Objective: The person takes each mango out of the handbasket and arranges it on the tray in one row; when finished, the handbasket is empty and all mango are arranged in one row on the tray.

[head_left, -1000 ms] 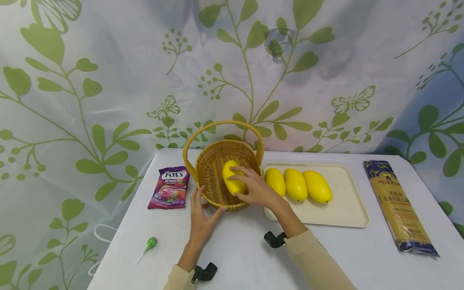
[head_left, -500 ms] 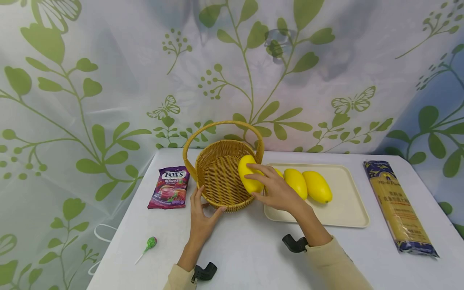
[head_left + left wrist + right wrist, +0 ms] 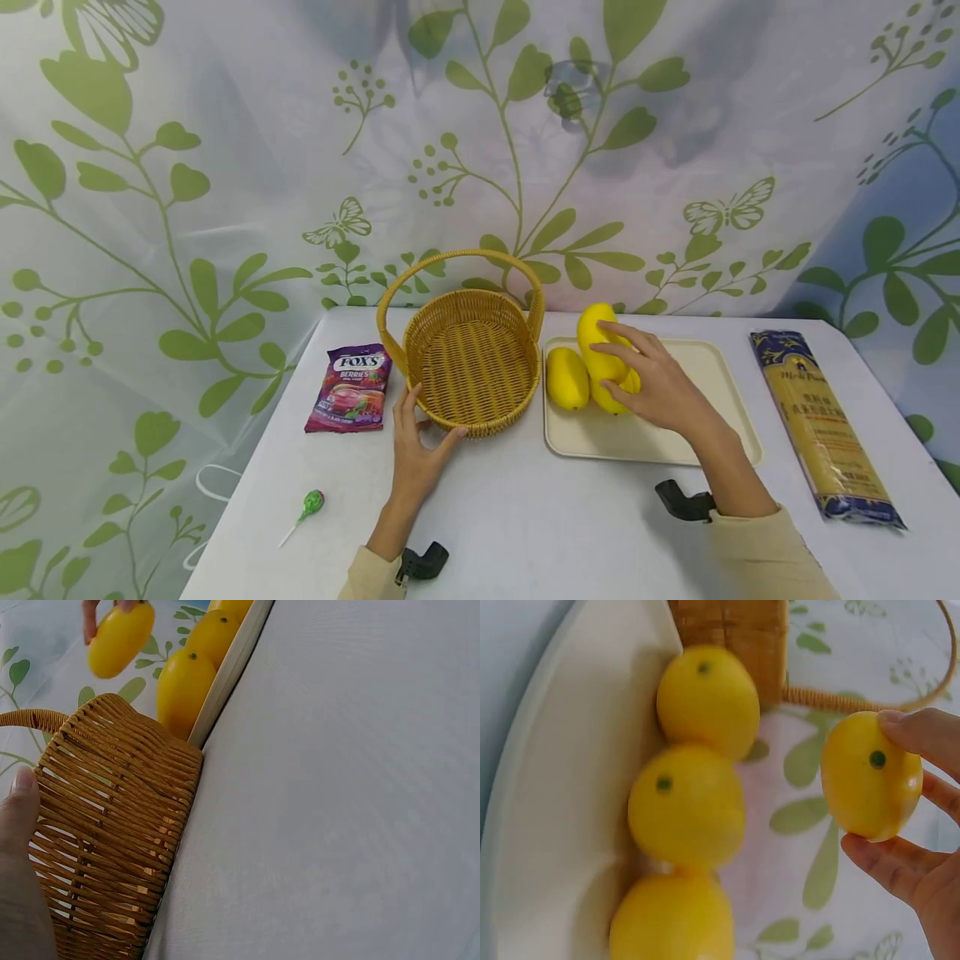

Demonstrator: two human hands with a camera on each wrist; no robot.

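Note:
A yellow mango (image 3: 597, 340) is held in the fingers of my right hand (image 3: 663, 385), raised above the cream tray (image 3: 622, 440). Under it on the tray lie other mangoes (image 3: 567, 380), partly hidden by the hand in the head view. The right wrist view shows three mangoes (image 3: 686, 806) in a row, apart from the held mango (image 3: 862, 776). My left hand (image 3: 415, 467) holds the near left side of a woven basket (image 3: 472, 367), its thumb (image 3: 19, 814) against the outer wall. Nothing lies inside the basket.
Left of the basket lies a purple candy bag (image 3: 350, 390), with a green lollipop (image 3: 312, 502) nearer the front. A long pack of pasta (image 3: 828, 429) lies right of the tray. A leaf-patterned curtain (image 3: 480, 150) hangs behind the white table.
My right hand has lifted the mango out of the basket and carried it right, over the tray. The left hand and the basket have stayed in place.

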